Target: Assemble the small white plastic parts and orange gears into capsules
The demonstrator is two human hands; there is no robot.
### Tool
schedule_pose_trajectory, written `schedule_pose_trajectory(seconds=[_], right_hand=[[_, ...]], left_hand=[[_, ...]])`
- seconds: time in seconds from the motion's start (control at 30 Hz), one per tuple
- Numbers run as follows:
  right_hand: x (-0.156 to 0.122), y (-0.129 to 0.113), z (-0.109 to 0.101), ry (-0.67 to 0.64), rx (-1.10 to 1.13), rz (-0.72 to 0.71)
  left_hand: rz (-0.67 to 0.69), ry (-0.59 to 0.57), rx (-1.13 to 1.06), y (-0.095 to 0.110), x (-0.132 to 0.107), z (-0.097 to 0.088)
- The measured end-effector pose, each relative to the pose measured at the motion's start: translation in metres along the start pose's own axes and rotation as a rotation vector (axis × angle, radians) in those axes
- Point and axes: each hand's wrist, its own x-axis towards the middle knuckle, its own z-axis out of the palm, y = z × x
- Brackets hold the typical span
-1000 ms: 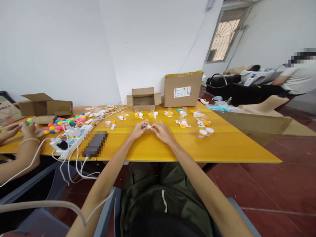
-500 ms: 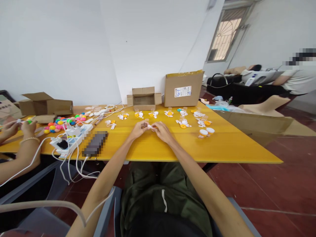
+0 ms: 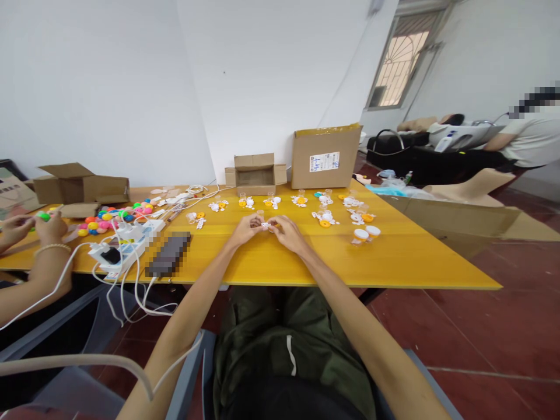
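Observation:
Over the middle of the yellow table (image 3: 262, 256), my left hand (image 3: 248, 229) and my right hand (image 3: 284, 230) meet with their fingers closed on a small white plastic part (image 3: 265, 226). Its exact kind is too small to make out, and the fingertips partly cover it. Just beyond my hands lie little groups of white pieces with orange rings, such as one pile (image 3: 272, 202) and another pile (image 3: 324, 218). To the right stand two small clear jars with orange and white tops, a front jar (image 3: 360, 235) and a rear jar (image 3: 373, 232).
An open cardboard box (image 3: 255, 178) and a taller taped carton (image 3: 324, 157) stand against the wall. Left are a phone (image 3: 168, 255), a power strip (image 3: 131, 248) with cables and colourful balls (image 3: 102, 221). A co-worker's hands (image 3: 50, 227) handle a green ball at the far left.
My hands stay in nearly the same place, and the white part between my fingers is turned slightly. At the left, the co-worker's hands have shifted and the green ball shows more.

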Motion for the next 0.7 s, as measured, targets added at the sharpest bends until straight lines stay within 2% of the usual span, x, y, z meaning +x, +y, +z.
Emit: schedule_pose_trajectory(seconds=[0.7], right_hand=[[0.0002,-0.001,0.0011,0.016,0.034,0.024]], left_hand=[[0.031,-0.06,-0.009,0.0079,-0.0038,0.0006]])
